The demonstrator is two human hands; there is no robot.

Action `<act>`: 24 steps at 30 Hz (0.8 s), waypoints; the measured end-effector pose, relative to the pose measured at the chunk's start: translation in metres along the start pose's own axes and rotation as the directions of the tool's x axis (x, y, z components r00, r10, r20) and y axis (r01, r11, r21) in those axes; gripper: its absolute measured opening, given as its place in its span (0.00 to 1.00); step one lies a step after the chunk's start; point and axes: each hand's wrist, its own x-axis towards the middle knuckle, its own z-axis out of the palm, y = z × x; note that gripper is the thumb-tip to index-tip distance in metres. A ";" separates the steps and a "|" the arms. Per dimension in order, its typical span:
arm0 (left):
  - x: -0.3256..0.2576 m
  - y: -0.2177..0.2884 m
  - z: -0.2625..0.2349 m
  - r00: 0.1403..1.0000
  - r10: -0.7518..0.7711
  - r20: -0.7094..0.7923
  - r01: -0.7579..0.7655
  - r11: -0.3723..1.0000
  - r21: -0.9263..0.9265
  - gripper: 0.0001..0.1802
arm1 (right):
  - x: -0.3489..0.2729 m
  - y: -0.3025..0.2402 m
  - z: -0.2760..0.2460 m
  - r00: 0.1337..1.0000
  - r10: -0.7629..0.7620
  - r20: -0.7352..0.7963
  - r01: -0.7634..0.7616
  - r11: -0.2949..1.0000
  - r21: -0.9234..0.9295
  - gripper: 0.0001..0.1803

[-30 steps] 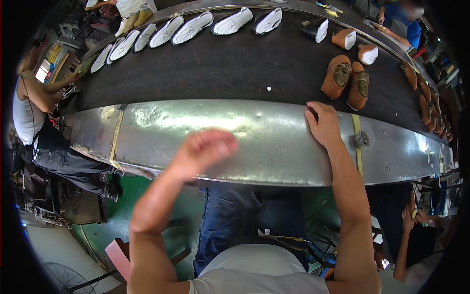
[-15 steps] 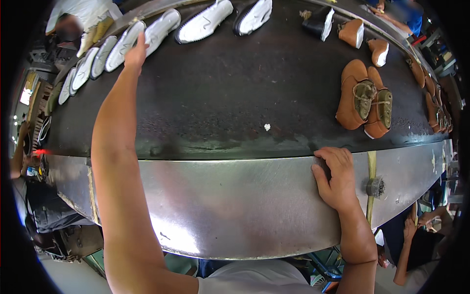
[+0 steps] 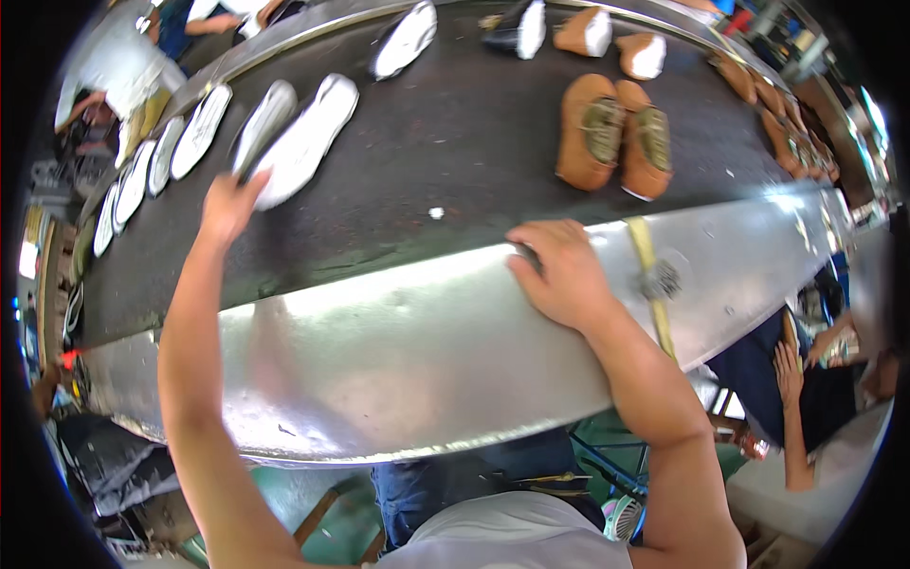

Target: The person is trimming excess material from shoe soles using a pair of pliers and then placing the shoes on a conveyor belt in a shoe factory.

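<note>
With fingers closed at their near ends, my left hand (image 3: 230,207) holds a pair of shoe soles over the black belt. One, a white shoe sole (image 3: 308,142), faces up; beside it a greyer shoe sole (image 3: 263,125) is tilted and blurred. My right hand (image 3: 564,270) rests on the metal ledge (image 3: 417,360) by the belt's edge. It holds nothing, its fingers bent and the thumb apart. Beyond that hand stand two brown lace-up shoes (image 3: 590,133) with olive tongues.
More white soles (image 3: 201,131) line the far left of the belt (image 3: 427,142), and a single white sole (image 3: 406,40) lies at the back. Smaller brown shoes (image 3: 583,33) and a black shoe (image 3: 517,28) stand far right. Other people work across the belt and at the right.
My left hand has drawn two soles from the far row toward me. The view has turned, so the brown shoes appear further left. My right hand stays on the ledge.
</note>
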 end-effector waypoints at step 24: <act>-0.309 0.006 -0.051 0.997 -0.079 0.004 0.079 0.985 -0.152 0.46 | -0.453 -0.145 -0.058 0.605 0.270 0.749 -0.276 0.953 -0.121 0.28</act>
